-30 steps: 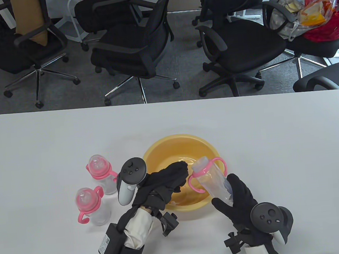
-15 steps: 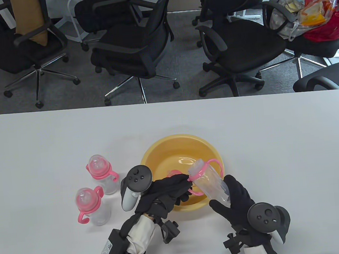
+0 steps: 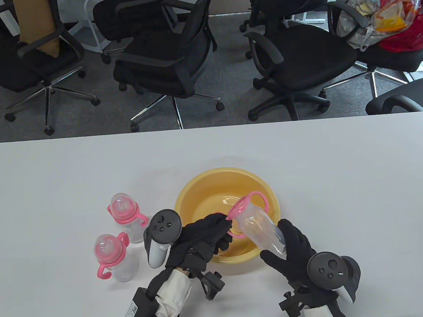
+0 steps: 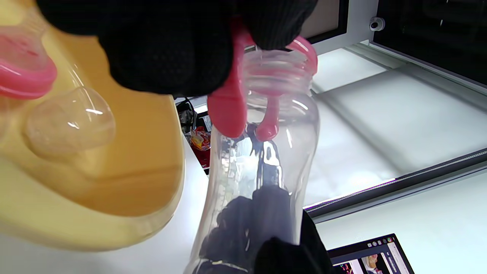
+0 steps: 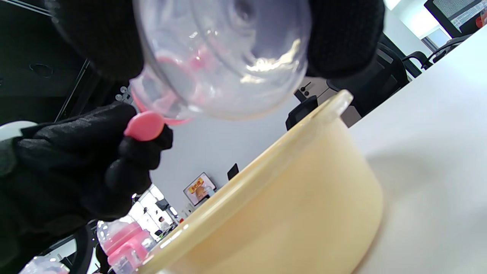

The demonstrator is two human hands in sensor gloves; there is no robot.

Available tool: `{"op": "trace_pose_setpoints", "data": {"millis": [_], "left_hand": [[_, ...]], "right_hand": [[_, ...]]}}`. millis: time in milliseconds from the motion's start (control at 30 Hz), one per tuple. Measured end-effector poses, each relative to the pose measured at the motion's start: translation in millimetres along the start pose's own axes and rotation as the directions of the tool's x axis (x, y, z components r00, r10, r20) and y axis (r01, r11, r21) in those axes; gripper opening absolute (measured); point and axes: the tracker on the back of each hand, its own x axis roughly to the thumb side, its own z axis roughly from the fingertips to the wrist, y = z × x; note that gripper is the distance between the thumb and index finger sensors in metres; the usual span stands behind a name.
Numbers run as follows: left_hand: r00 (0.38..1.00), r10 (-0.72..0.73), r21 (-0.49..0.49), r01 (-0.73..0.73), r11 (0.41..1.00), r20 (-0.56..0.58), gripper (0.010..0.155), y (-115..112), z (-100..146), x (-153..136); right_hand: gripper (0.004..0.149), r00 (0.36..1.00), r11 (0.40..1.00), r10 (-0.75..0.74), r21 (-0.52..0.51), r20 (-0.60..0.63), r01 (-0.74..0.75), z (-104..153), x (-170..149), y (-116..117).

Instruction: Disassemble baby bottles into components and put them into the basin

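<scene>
Right hand (image 3: 293,249) grips the clear bottle (image 3: 258,227) by its base, tilted over the yellow basin (image 3: 196,190). Left hand (image 3: 204,234) pinches the pink handle ring (image 3: 238,208) at its neck. Two capped bottles (image 3: 118,234) stand left of the basin.

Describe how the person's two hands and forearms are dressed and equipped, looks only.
Both the left hand and right hand wear black knit gloves. A dark, rounded tracker with small buttons sits on each hand's back; the left one has a pale grey handle. Black brackets sit at the wrists, over cream sleeves. A black labelled box with a cable is strapped to the left forearm.
</scene>
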Motion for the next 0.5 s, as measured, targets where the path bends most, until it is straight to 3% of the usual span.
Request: {"op": "trace_pose_setpoints", "data": {"millis": [300,500], "left_hand": [[0.992,-0.053,0.181,0.072,0.981,-0.112,0.048,28.1,-0.2,-6.3],[0.948,-0.172,0.15,0.217,0.965,-0.266,0.048,38.6,-15.2,-8.4]], "right_hand": [[0.086,1.0,1.0,-0.013,0.001,0.0,0.013,-0.4,-1.3,-1.1],[0.086,1.0,1.0,-0.021,-0.005,0.001,0.021,-0.2,-2.4,-2.5]]}}
